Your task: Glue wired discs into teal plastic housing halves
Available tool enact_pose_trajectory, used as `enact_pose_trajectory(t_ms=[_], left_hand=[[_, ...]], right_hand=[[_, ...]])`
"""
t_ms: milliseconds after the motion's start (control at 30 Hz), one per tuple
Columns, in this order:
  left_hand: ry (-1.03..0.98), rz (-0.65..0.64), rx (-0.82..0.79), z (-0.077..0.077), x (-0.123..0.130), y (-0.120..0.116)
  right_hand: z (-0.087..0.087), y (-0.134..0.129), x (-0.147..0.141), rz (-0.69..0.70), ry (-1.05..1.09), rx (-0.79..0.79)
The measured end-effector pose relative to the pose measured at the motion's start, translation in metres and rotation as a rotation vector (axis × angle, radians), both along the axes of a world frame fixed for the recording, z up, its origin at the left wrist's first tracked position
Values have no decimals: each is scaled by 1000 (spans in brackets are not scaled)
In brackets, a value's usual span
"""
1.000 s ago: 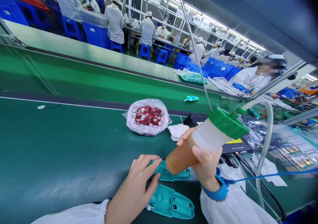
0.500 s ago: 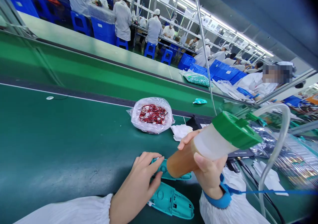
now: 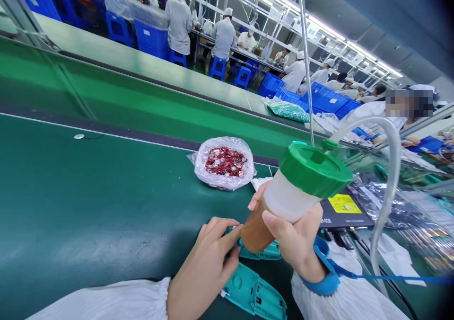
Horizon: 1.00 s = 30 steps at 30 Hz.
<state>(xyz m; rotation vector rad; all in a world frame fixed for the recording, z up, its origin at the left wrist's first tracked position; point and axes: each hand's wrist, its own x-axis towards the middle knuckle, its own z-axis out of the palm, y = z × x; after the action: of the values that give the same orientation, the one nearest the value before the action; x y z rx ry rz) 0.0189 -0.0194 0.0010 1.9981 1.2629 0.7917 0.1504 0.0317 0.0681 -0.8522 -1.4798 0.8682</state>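
Observation:
My right hand [image 3: 298, 235] is wrapped round a tilted clear bottle [image 3: 283, 201] of brown liquid, with a green lid [image 3: 315, 168] and a clear hose [image 3: 392, 182]. The bottle's lower end is over a teal plastic shell [image 3: 267, 252]; its tip is hidden. My left hand [image 3: 209, 258] has its fingertips at the left end of this shell, thumb and forefinger apart; whether it grips the shell is unclear. A second teal shell [image 3: 253, 291] lies nearer to me, beside the left hand, its inner side up.
A plastic bag [image 3: 225, 163] of red-wired parts lies beyond my hands. At right are a black box with a yellow label [image 3: 344, 204], cables and bagged parts. A round white part [image 3: 79, 136] is at left. Several people in white work beyond a green-edged line.
The bottle is more upright and its lid has swung left. My left hand stays by the shells. The whole view has shifted slightly, and the black box's yellow label now shows.

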Motion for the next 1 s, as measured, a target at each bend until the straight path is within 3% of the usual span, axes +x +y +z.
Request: enact_pose_trajectory(t_ms=[333,600,1000], left_hand=[[55,16,7,-1,1,1],[44,3,-31,1,1,0],[11,7,-38,0,1,2]], right_hand=[[-1,12,2,-49,58,-59],[5,14,-4,-69,45,-28],[0,14,-3,-54,19,0]])
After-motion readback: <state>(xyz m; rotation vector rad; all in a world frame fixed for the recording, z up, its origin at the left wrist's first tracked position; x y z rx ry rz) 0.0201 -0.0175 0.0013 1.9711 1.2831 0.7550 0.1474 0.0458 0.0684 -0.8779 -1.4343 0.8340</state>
